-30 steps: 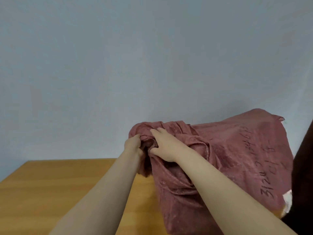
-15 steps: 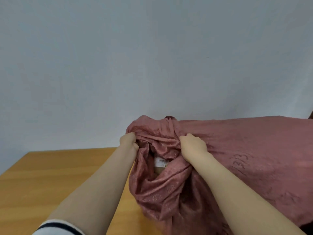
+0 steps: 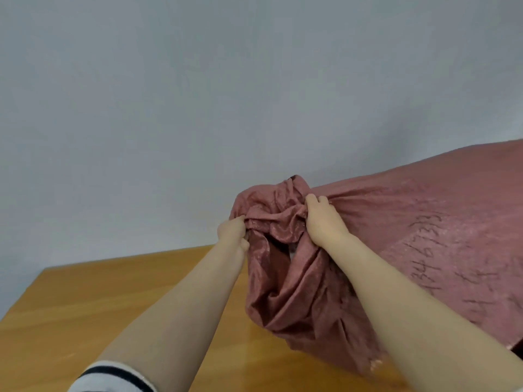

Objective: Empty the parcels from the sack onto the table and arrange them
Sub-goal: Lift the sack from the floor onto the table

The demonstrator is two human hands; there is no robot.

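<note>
Between left hand [image 3: 232, 231] and right hand [image 3: 321, 219], both gripping, bunches the sack [image 3: 396, 236] mouth (pink).

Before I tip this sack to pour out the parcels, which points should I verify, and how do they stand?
1. Grip of left hand on the rim of the sack: ok.
2. Grip of right hand on the opposite rim: ok.
3. Mouth wide open: not ok, fabric bunched, gap narrow.
4. Bare table wood left of the mouth: ok.
5. Whether parcels sit near the mouth: cannot tell, inside is dark.
</note>
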